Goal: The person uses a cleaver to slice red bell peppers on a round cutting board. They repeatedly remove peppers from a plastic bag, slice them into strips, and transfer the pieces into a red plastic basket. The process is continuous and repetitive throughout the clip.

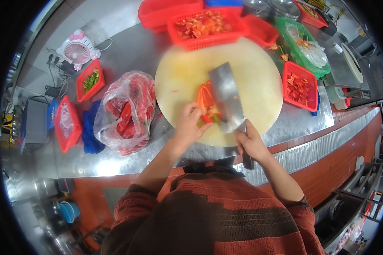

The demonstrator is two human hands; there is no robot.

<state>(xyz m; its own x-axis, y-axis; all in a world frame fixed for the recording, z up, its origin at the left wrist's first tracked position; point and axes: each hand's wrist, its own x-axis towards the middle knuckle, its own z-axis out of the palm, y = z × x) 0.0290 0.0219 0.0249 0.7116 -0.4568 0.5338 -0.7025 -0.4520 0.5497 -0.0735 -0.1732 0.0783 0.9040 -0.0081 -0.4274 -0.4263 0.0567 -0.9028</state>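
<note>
An opened red pepper [205, 98] lies on the round pale cutting board [261, 67], its orange-red inside showing and a green stem at the near end. My left hand [190, 122] grips the pepper's left edge between fingers and thumb. In my right hand [252, 140] is the dark handle of a broad metal cleaver [227, 95]. The blade is tilted flat-side up just right of the pepper and hides part of it. Whether the blade touches the pepper I cannot tell.
A clear plastic bag of red peppers [126, 111] sits left of the board. Red baskets of cut pepper stand behind [207, 41] and at right [300, 86]. A green bag [301, 47] lies behind the right basket. A blue cloth [92, 130] and small fan [77, 52] are left.
</note>
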